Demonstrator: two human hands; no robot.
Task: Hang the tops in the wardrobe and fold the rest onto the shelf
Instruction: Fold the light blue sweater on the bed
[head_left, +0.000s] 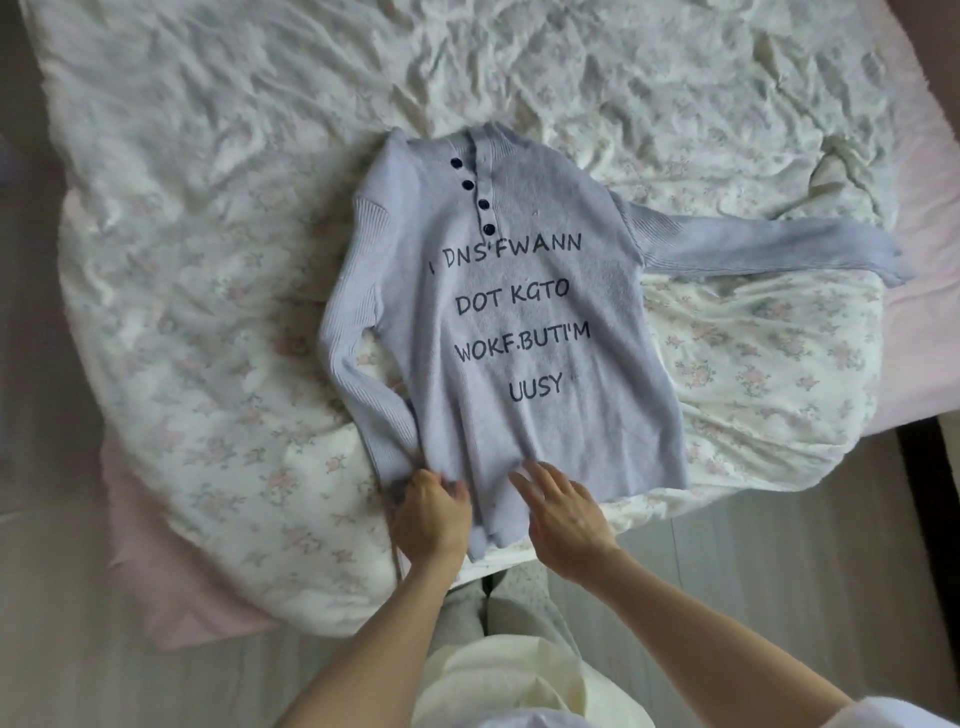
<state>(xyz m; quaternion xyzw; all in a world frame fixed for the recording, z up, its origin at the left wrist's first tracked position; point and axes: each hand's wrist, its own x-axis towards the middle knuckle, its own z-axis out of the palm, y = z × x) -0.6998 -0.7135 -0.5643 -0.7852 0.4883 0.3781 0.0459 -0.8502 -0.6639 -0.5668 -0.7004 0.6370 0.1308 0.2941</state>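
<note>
Obs., left to right. Floral duvet (208, 322) covers the bed, heavily rumpled. On it lies the lilac knit top (519, 322), face up, collar away from the person, hem at the near bed edge and partly hanging over it. Four dark buttons (476, 196) down the placket; printed lettering across the front. Sleeve at picture left (353, 322) runs down alongside the body to the hem; sleeve at picture right (769, 249) is spread straight out sideways.

Left hand (428, 514): at the hem's left corner, fingers curled into the knit, apparently pinching the edge together with the sleeve cuff. Right hand (563, 519): just beside it, fingers straight and slightly spread, lying on the hem, holding nothing.

Judgement: step in hand is smoothing and squaring the top before it goes on a hanger; no hanger or wardrobe in view.

Notes for doing it well:
- Keep the left pinch as anchor; sweep the flat right palm away from it, toward the right hem corner.
- Knit stretches, so press lightly and do not drag.
- Soft duvet gives under load; the overhanging hem could slip off the edge.
- Bring in the outstretched sleeve before lifting.
</note>
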